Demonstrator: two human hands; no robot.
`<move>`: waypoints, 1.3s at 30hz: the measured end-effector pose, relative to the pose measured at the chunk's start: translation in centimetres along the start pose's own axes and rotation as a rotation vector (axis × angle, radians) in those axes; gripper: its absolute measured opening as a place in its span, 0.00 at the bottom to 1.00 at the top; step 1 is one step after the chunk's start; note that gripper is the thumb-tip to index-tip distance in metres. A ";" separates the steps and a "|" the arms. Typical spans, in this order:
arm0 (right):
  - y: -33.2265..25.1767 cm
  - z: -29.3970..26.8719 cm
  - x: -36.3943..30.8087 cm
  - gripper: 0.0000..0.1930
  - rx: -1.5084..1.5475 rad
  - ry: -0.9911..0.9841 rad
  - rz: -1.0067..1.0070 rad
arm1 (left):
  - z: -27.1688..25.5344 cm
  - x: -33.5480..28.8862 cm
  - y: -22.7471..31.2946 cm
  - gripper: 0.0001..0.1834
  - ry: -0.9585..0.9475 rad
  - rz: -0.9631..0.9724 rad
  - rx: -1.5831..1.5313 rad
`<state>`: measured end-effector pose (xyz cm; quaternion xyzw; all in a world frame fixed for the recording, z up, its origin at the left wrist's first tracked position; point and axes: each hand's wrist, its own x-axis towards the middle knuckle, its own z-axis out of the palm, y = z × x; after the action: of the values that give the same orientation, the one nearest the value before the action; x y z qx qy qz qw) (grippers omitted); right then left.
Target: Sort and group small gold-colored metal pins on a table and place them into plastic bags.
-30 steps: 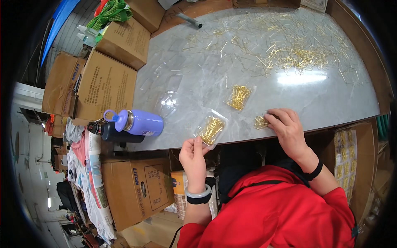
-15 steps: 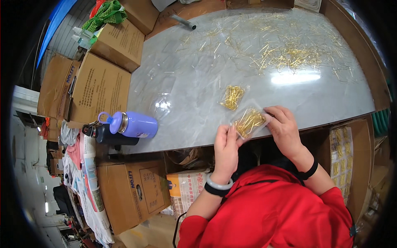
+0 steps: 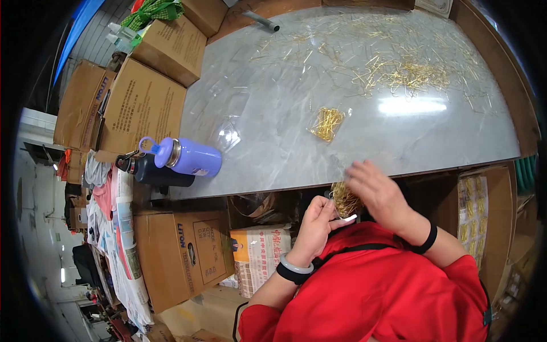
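Clear packet gripped by left hand at tabletop edge

From my distant seat, on the head view, I log the left hand pinching the clear packet, filled with gold wire pieces, just off the near edge in front of the red shirt. The right hand is open, fingers outstretched at the packet (motion blur; I cannot tell whether they touch it). A second packet lies on the tabletop, apart from both hands. Farther back I note a loose wire heap; toward the left, a purple bottle beside a black bottle.
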<state>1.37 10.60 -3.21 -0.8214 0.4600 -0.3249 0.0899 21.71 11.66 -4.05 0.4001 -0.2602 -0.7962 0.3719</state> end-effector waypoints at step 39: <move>1.6 -3.1 -0.3 0.32 0.009 0.145 0.237 | 4.3 7.4 1.5 0.27 0.021 1.057 1.590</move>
<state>-1.78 10.46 -1.68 -0.7353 0.5576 -0.3726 0.0980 15.75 5.36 -3.96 0.3736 -0.8689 -0.1118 0.3048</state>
